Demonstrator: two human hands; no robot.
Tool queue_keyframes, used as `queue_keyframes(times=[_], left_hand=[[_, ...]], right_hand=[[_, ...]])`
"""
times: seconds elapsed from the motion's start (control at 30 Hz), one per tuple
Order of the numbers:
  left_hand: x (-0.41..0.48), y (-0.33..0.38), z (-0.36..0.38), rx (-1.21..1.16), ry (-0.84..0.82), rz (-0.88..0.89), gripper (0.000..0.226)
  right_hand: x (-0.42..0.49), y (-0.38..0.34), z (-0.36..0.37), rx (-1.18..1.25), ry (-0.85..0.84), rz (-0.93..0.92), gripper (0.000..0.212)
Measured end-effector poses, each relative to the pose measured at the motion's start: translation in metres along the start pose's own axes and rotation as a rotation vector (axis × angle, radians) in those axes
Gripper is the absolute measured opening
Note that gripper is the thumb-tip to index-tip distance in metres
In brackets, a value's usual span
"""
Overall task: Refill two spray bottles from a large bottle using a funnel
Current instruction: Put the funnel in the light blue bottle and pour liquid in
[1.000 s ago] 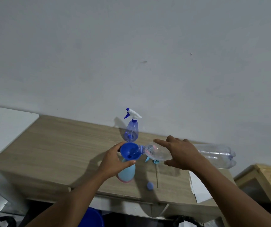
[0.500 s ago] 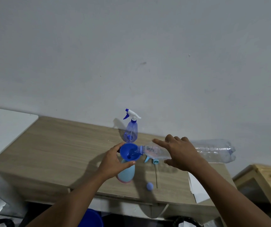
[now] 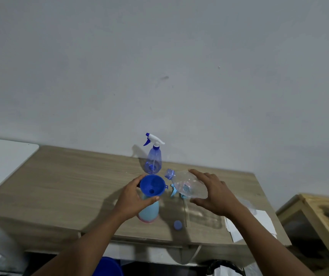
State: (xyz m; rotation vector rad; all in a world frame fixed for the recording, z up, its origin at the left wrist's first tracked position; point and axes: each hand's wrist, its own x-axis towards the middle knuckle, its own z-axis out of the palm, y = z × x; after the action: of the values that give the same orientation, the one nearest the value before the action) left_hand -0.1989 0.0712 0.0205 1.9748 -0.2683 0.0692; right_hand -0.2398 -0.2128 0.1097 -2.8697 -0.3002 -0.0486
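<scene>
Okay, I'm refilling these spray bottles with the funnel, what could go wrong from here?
1. The large clear bottle in your right hand has its open mouth beside the blue funnel, not over it; any leftover liquid may drip on the wooden table.
2. The funnel tops the light blue bottle, steadied by your left hand; letting go might tip it.
3. The blue cap lies near the front edge and could get knocked off.

Clear glossy plastic large bottle [image 3: 189, 186], smooth blue plastic funnel [image 3: 152, 185], matt wood-grain table [image 3: 70, 186].
</scene>
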Motion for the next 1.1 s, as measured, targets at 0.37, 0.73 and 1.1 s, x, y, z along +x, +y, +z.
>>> queue_keyframes(times=[0.37, 0.73, 1.1], left_hand=[[-0.002, -0.002, 0.003, 0.007, -0.006, -0.038, 0.071], [-0.001, -0.007, 0.004, -0.017, -0.014, -0.033, 0.065], [0.0, -0.009, 0.003, 0.036, 0.01, -0.01, 0.076]], right_hand=[[-0.02, 0.041, 0.022, 0.631, 0.47, 0.36, 0.092], [-0.033, 0.041, 0.034, 0.806, 0.75, 0.571, 0.11], [0.006, -0.035, 0.062, 0.716, 0.315, 0.236, 0.007]])
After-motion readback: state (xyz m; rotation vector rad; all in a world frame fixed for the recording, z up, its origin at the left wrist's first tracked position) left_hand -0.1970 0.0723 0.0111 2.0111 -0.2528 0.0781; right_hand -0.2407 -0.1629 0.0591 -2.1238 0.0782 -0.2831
